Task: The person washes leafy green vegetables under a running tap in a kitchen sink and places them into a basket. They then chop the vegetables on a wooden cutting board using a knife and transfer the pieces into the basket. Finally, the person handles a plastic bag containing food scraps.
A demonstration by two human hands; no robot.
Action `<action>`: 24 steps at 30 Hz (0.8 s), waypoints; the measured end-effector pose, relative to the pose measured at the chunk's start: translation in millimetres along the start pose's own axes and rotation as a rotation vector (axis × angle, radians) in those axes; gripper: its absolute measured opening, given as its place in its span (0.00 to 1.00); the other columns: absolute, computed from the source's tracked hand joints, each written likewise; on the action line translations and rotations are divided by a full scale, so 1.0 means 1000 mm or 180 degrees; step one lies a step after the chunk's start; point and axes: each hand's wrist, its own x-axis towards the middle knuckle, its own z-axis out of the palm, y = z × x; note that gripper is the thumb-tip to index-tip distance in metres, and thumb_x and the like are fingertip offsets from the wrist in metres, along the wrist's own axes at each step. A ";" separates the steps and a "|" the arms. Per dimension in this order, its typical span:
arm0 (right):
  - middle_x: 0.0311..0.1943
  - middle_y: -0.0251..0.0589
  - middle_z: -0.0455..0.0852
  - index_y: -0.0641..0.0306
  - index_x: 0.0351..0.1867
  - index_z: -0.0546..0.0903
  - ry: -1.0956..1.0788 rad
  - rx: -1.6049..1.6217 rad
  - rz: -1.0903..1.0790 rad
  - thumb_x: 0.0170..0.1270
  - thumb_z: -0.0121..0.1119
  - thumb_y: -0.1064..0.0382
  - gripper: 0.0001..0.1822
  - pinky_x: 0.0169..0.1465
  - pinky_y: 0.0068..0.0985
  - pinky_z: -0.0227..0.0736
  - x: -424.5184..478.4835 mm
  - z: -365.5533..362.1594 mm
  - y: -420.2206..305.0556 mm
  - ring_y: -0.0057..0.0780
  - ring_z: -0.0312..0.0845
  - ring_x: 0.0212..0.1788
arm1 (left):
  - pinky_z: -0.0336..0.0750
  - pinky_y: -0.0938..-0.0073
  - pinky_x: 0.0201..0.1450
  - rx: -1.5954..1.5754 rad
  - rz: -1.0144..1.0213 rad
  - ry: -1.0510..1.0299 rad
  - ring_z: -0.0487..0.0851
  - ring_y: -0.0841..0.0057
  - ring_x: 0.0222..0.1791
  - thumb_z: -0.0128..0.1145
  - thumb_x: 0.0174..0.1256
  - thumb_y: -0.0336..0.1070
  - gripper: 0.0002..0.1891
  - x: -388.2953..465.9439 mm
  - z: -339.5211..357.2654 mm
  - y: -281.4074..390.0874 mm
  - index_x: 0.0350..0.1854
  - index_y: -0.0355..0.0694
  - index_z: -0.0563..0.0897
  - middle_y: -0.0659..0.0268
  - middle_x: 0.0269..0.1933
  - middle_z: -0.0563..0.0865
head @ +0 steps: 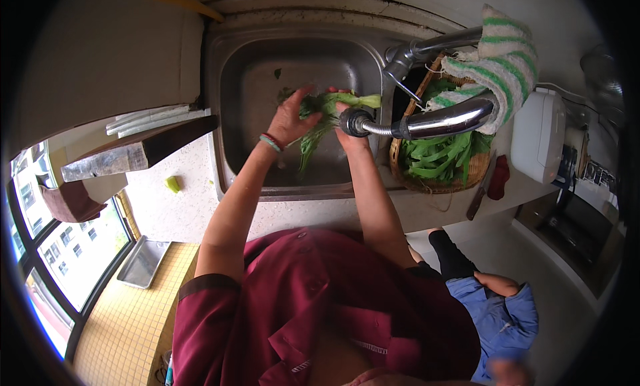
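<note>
Over the stainless steel sink (235, 151), a bunch of leafy greens (334, 106) lies across both hands, its pale stem end to the right and its leaves trailing down. My left hand (291, 120), with bracelets at the wrist, has thumb and fingers around the leafy end. Around the stem side is my right hand (353, 139), partly hidden by the faucet's spout head (354, 122). Water seems to run over the greens from the spout. A small loose leaf (277, 73) lies on the basin floor.
Right of the basin, a wicker basket (477, 171) holds more green leaves (435, 156). A striped towel (510, 61) drapes the chrome faucet (450, 117). A knife (478, 198) lies beyond the basket. A vegetable scrap (172, 184) rests on the left counter. Another person in blue (500, 311) is behind, at right.
</note>
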 end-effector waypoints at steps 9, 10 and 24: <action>0.51 0.42 0.80 0.66 0.52 0.77 -0.0648 -0.0324 0.0252 0.61 0.58 0.66 0.17 0.59 0.29 0.70 -0.019 0.009 -0.005 0.29 0.76 0.52 | 0.65 0.68 0.66 -0.1285 -0.0193 -0.0935 0.71 0.66 0.63 0.73 0.48 0.51 0.51 0.014 0.005 0.014 0.70 0.40 0.55 0.57 0.60 0.74; 0.50 0.41 0.81 0.67 0.54 0.76 -0.0507 -0.0006 0.0353 0.62 0.59 0.60 0.20 0.60 0.29 0.69 -0.019 0.005 -0.002 0.28 0.76 0.53 | 0.64 0.69 0.66 -0.1684 -0.0334 -0.0961 0.70 0.68 0.64 0.74 0.48 0.50 0.51 0.012 0.009 0.013 0.70 0.39 0.54 0.57 0.61 0.73; 0.38 0.40 0.84 0.66 0.45 0.79 -0.0421 -0.3558 0.0042 0.64 0.60 0.55 0.17 0.45 0.28 0.71 -0.039 -0.008 -0.026 0.26 0.78 0.40 | 0.79 0.74 0.35 -0.1613 -0.1782 -0.1461 0.84 0.75 0.32 0.67 0.53 0.37 0.16 -0.015 0.015 -0.003 0.43 0.37 0.81 0.61 0.34 0.86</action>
